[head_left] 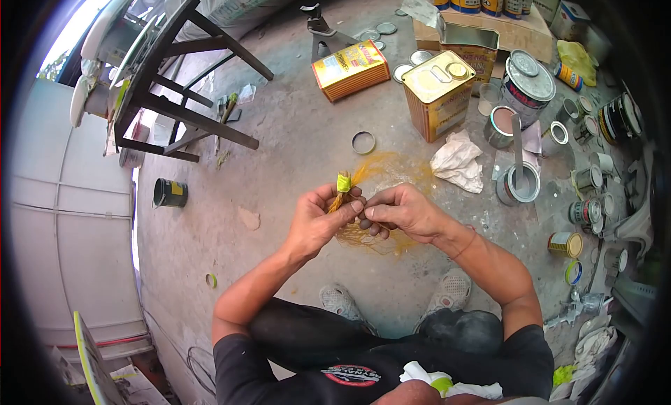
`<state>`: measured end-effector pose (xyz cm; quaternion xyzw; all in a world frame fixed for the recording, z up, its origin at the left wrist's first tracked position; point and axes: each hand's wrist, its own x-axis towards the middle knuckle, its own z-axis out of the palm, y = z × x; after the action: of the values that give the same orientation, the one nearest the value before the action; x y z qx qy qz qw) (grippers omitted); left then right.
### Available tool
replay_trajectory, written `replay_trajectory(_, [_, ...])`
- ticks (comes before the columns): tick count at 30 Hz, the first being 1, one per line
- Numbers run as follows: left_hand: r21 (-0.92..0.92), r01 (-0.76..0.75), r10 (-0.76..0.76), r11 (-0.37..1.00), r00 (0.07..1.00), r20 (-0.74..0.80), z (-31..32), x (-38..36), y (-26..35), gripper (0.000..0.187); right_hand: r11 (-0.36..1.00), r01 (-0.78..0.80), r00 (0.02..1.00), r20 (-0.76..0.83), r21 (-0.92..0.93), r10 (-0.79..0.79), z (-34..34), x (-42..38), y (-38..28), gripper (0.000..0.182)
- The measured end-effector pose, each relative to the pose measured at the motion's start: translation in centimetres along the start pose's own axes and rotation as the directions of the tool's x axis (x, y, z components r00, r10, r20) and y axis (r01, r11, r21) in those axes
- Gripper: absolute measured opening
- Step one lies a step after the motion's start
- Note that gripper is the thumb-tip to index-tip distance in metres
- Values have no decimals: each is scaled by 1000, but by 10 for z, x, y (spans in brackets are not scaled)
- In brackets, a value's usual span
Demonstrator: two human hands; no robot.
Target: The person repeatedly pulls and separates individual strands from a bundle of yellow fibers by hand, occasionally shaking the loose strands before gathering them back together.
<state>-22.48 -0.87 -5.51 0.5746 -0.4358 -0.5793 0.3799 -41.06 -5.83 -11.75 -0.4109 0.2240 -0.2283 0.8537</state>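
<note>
**Banded fiber bundle in hand, strands loose**

Head view. You hold the fiber bundle [335, 204] in front of your body, above the floor [272, 167]. Your left hand [312, 220] is closed round its twisted, rope-like part. Your right hand [407, 211] meets the left at the fingertips; finger and thumb look pinched together, but what sits between them is too small to tell. So: hands together, left clamped on the bundle.

Progress, as I judge it: a yellow-green band [344, 182] is already round the bundle, near one end. Loose yellow strands [381, 169] fan out past it, and more show below your fingers. These look ungathered, so the handling seems partway along, with the loose fiber still to be dealt with. Whether the band is fastened, I can't tell.

Around you: an open ring-shaped lid [363, 143] lies on the floor beyond your hands. To the right of the strands, crumpled paper or cloth [456, 162]; behind it, an upright rectangular tin [439, 97]. A second tin [351, 71] lies on its side. Farther right, a flat blade [518, 150] stands in an open can [518, 188].
</note>
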Motion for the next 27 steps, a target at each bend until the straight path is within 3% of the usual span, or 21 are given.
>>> replay_trajectory(1, [-2, -1, 1, 1000, 1000, 0, -2, 1, -1, 25, 1000, -5, 1000, -20, -1, 5, 0, 0, 0, 21])
replay_trajectory(3, [-210, 59, -48, 976, 997, 55, -6, 3, -7, 27, 1000, 23, 998, -65, 10, -23, -1, 1, 3, 20])
replay_trajectory(7, [-247, 58, -50, 967, 998, 40, -2, 3, -17, 29, 987, 142, 964, -218, -72, -154, -1, 7, 11, 17])
replay_trajectory(8, [-235, 47, -54, 971, 998, -21, 0, 4, -20, 27, 987, 142, 964, -218, -72, -154, -1, 8, 15, 17])
replay_trajectory(10, [-221, 40, -59, 974, 995, -79, 2, 6, -23, 26, 916, 193, 896, -317, -351, -310, -1, 10, 23, 18])
replay_trajectory(12, [-46, 35, -41, 998, 990, -131, 3, 7, -25, 24, 913, 145, 901, -330, -381, -281, 1, 5, 22, 18])
replay_trajectory(13, [-48, 37, -43, 998, 991, -130, 4, 7, -24, 24, 906, 96, 906, -341, -412, -251, 2, 3, 21, 18])
replay_trajectory(15, [118, 25, -9, 993, 991, -134, 5, 6, -20, 20, 902, 88, 910, -334, -423, -246, 0, 1, 21, 19])
replay_trajectory(18, [195, 69, -61, 978, 997, -46, -3, 10, -21, 21, 913, 91, 921, -315, -397, -229, -2, 1, 23, 21])
replay_trajectory(25, [132, 102, -95, 986, 994, -59, -5, 11, -20, 24, 919, 148, 926, -276, -365, -259, 1, -3, 23, 20])
replay_trajectory(27, [146, 149, -153, 978, 988, 18, -5, 10, -19, 23, 923, 155, 935, -248, -353, -252, 1, -4, 23, 18])
